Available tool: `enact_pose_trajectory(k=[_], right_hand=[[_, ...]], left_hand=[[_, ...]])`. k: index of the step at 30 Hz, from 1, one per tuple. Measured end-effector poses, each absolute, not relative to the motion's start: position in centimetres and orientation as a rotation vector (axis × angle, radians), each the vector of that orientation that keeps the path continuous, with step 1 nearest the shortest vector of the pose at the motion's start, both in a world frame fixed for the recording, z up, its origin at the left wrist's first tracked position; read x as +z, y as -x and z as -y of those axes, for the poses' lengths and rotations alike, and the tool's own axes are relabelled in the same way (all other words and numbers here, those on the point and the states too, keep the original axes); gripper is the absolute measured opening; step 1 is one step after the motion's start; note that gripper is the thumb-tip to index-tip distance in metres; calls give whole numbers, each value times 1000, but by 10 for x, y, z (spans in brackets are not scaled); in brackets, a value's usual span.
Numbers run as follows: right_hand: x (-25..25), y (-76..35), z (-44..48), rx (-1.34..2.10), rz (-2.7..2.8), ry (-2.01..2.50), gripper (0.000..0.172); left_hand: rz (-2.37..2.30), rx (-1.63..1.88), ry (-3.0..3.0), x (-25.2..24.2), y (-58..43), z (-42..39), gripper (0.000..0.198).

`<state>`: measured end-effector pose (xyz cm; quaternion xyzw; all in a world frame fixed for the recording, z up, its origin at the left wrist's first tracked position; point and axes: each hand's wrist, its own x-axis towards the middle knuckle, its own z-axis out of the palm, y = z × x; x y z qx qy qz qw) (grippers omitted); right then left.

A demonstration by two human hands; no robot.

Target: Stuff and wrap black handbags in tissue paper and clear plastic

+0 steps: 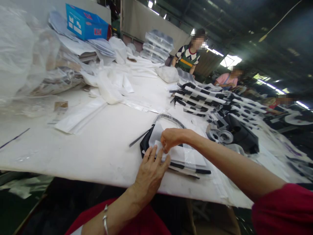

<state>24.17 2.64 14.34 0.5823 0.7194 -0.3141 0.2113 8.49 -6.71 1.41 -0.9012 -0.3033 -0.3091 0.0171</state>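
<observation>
A black-and-white bag (144, 142) lies on the white table, its curved handle (172, 118) wrapped in plastic and pointing away from me. White sheet material (194, 159) covers much of its upper face. My left hand (152, 168) rests on the bag's near side, fingers stretched out over the white material. Just beyond those fingertips, my right hand (171, 137) is closed and presses down at the white material. Whatever its fingers pinch is hidden. A thin dark strip (139, 137) sticks out to the left of the bag.
Stacked checkered pieces (200, 99) stand at the back right, near rolls of clear tape (225, 136) and a black bag (241, 133). Plastic bags (22, 58), a blue box (85, 24) and white strips (79, 114) occupy the left. People (188, 57) work beyond the table.
</observation>
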Motion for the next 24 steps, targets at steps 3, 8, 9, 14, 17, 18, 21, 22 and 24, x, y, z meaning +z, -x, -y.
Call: enact_pose_trajectory(k=[3, 8, 9, 14, 17, 18, 21, 22, 24], right_hand=[[133, -238, -32, -697, -2075, -1512, 16], [122, -246, -39, -296, -2285, -1339, 31], [123, -252, -40, -261, -2297, -1356, 33], [134, -290, -37, -73, -2201, -1766, 34], [126, -302, -22, -265, -2168, -2032, 33], [120, -302, -16, -348, -2165, -2083, 34], [101, -300, -2, -368, -2172, -2222, 34], [99, -301, 2, -312, -2172, -2287, 32], [102, -313, 12, -207, -2170, -2407, 26]], left_hand=[[952, -971, 2809, 13, -86, 66, 40], [937, -1013, 2777, 11, -86, 65, 38], [934, -1014, 2776, 11, -86, 64, 39], [912, -970, 2813, 12, -84, 64, 43], [899, -938, 2823, 14, -83, 64, 46], [897, -931, 2821, 14, -83, 63, 46], [897, -902, 2814, 15, -82, 62, 47], [902, -881, 2822, 16, -82, 62, 47], [917, -822, 2866, 20, -79, 61, 46]])
